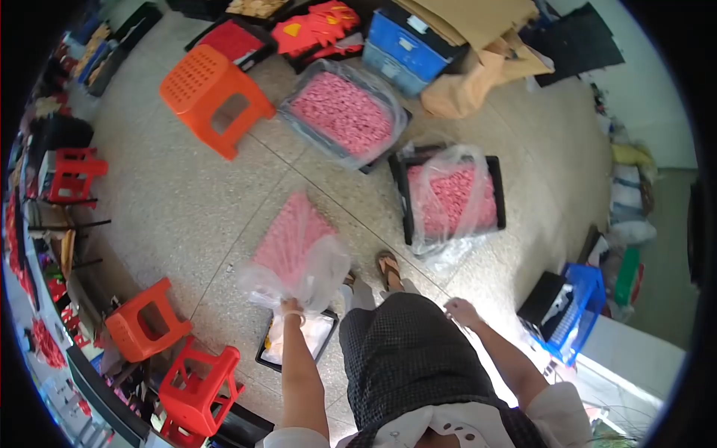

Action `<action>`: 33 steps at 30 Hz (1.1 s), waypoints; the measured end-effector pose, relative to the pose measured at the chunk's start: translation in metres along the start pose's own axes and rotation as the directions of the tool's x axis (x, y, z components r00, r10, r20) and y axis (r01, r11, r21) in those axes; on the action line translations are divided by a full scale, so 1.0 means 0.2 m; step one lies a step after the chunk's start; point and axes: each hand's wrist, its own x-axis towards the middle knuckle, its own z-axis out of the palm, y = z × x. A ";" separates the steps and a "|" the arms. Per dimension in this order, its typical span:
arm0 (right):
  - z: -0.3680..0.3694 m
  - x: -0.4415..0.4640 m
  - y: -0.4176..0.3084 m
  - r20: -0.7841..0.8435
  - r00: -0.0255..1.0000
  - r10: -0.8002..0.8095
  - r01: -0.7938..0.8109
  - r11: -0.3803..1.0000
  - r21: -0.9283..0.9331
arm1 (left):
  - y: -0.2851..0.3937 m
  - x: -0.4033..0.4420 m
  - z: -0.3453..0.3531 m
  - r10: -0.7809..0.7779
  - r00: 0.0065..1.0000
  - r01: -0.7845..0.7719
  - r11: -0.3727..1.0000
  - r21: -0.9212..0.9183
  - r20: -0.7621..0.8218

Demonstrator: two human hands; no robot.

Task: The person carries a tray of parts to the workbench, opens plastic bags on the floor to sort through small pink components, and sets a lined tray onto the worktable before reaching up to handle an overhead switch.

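Observation:
My left hand [292, 307] is closed on the gathered mouth of a clear plastic bag [295, 246] full of small pink pieces, which lies on the speckled floor. Just below that hand is a black tray [326, 337] with pale contents. My right hand [463, 312] hangs in the air to the right of my dark apron, its fingers partly curled; whether anything is between them is too small to tell. Ahead of it stands a black crate [501, 190] holding pink pieces in an open clear bag. Another plastic-lined crate [343, 112] of pink pieces is farther off.
An orange stool [213, 97] stands at the upper left, with red stools [196, 384] at the lower left. Blue bins [403, 48] and cardboard [485, 19] are at the top. On the right is a blue basket [586, 306]. My feet are near the bag.

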 end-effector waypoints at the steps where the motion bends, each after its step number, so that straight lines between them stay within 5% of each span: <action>1: 0.00 -0.01 0.01 -0.003 1.000 0.015 -0.015 1.000 0.026 | 0.00 0.00 -0.01 -0.037 0.999 0.036 0.995 -0.089 -0.013; 11: 0.01 -0.08 0.28 -0.014 0.994 0.110 -0.107 0.982 0.155 | 0.05 0.23 -0.23 -0.115 0.992 0.116 0.719 -0.685 0.047; 15: -0.01 -0.09 0.45 -0.058 0.995 0.087 -0.076 0.983 0.167 | 0.21 0.14 -0.28 -0.121 0.977 0.206 0.356 -0.911 0.174; 18: 0.00 -0.10 0.59 -0.046 0.996 0.071 -0.068 0.995 0.066 | 0.36 -0.10 -0.30 -0.276 0.945 0.149 0.843 -0.517 -0.177; 19: 0.02 -0.05 0.65 -0.070 0.997 -0.024 0.016 0.994 -0.108 | 0.43 -0.14 -0.30 -0.254 0.917 0.152 0.935 -0.320 -0.309; 20: 0.00 0.01 0.72 -0.076 0.990 -0.118 0.093 0.955 -0.282 | 0.43 -0.11 -0.26 -0.230 0.885 0.217 0.973 -0.077 -0.405; 21: -0.06 -0.03 0.76 -0.091 0.995 -0.044 0.024 0.979 -0.202 | 0.41 -0.08 -0.16 -0.146 0.870 0.264 0.944 0.196 -0.471; 24: -0.26 0.04 1.00 -0.151 0.988 0.037 -0.037 0.999 0.004 | 0.44 -0.39 0.07 0.030 0.848 0.128 0.957 0.259 -0.529; 25: -0.36 0.02 1.04 -0.096 0.988 0.119 -0.107 0.987 0.118 | 0.42 -0.52 0.14 0.057 0.883 -0.018 0.996 0.088 -0.465; 27: -0.40 0.01 1.23 -0.182 0.974 0.137 -0.098 0.973 0.210 | 0.40 -0.79 0.36 0.161 0.891 -0.086 0.978 0.190 -0.425; 29: -0.50 0.04 1.42 -0.213 0.960 0.184 -0.120 0.952 0.281 | 0.47 -1.12 0.61 0.096 0.970 -0.014 0.941 0.338 -0.224; 31: -0.61 0.11 1.57 -0.116 0.975 0.188 -0.149 0.947 0.285 | 0.40 -1.31 0.92 -0.036 0.998 0.049 0.965 0.258 -0.054; 33: -0.60 0.19 1.59 -0.128 0.975 0.180 -0.105 0.886 0.451 | 0.41 -1.51 1.11 -0.238 0.927 0.309 0.924 -0.227 0.291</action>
